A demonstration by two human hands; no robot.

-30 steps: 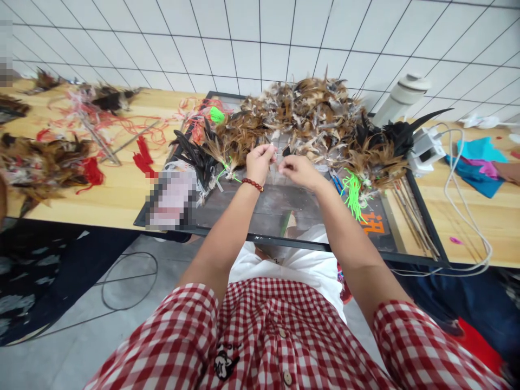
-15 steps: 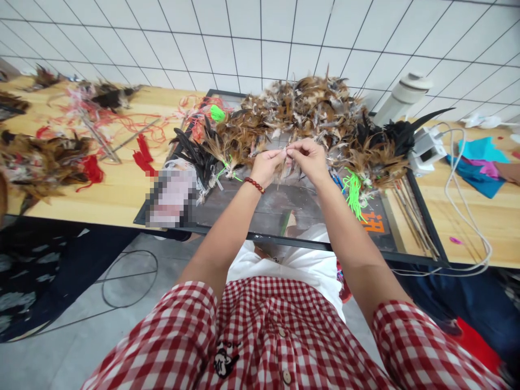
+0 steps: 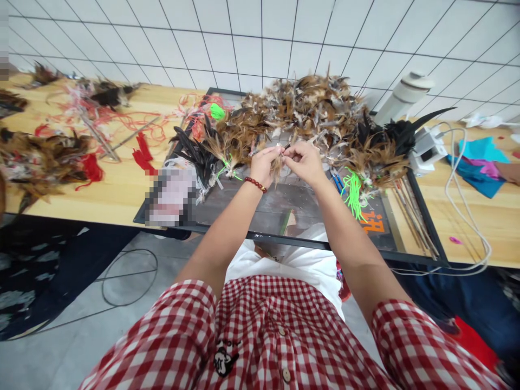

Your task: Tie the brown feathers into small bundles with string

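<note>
My left hand (image 3: 262, 164), above a beaded bracelet, is closed on a small tuft of brown feathers (image 3: 277, 172) that hangs below its fingers. Close against it, my right hand (image 3: 306, 164) pinches at the top of the same tuft; a small dark tip shows between the two hands. Exactly what the right fingertips grip is too small to make out. Just behind both hands rises a large pile of brown feathers (image 3: 309, 100). Bundles of black feathers (image 3: 199, 154) and green cords (image 3: 355, 195) lie at either side on the dark framed board (image 3: 264, 208).
A white bottle (image 3: 404, 97) and a white plug block with cables (image 3: 427, 149) stand at the right. Thin sticks (image 3: 418, 216) lie along the board's right edge. Red tassels (image 3: 143, 154) and more feathers (image 3: 44, 162) are on the table at left. Another person's arm (image 3: 507, 171) shows at far right.
The feather tuft has shifted slightly left and now hangs under my left hand. My right hand has moved a little left and down, its fingers bent closer around the tuft's top.
</note>
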